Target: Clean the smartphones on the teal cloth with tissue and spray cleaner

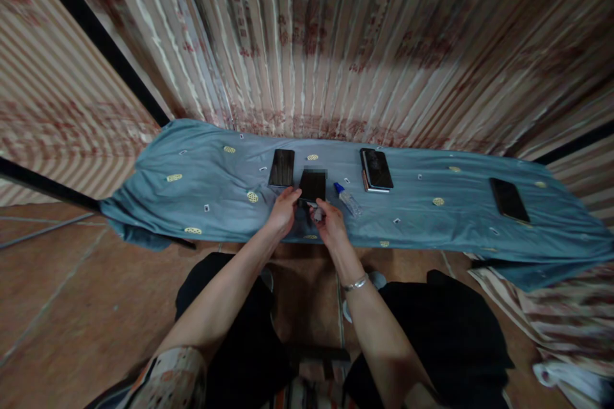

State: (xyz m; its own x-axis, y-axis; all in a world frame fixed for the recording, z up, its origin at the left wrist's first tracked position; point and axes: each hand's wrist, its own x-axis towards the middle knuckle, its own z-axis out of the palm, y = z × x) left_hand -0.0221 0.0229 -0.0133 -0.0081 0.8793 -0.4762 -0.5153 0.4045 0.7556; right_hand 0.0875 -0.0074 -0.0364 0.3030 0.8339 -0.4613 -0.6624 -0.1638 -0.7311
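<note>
Nearest us, our patterned sleeve (165, 382) lies lower left. Along the cloth-covered counter (463, 211) we see a leftmost phone (282, 167); our left hand (283, 212), fingers pinching the middle phone (313, 186) by its lower left corner; our right hand (332, 220), fingers curled around a small grey object (317, 214) at that phone's bottom edge; a blue-capped bottle (349, 200); stacked phones (378, 169); a rightmost phone (509, 200).

phones (281, 168), bottle (350, 200) on blue cloth (220, 185)

Just one cam, worn on the head and aimed forward and steeply down from fairly close, catching the near knees (446, 307), the left hand (284, 209) and right hand (332, 222) mid-view, the cloth-covered table (417, 223) and the far curtain (307, 45).
</note>
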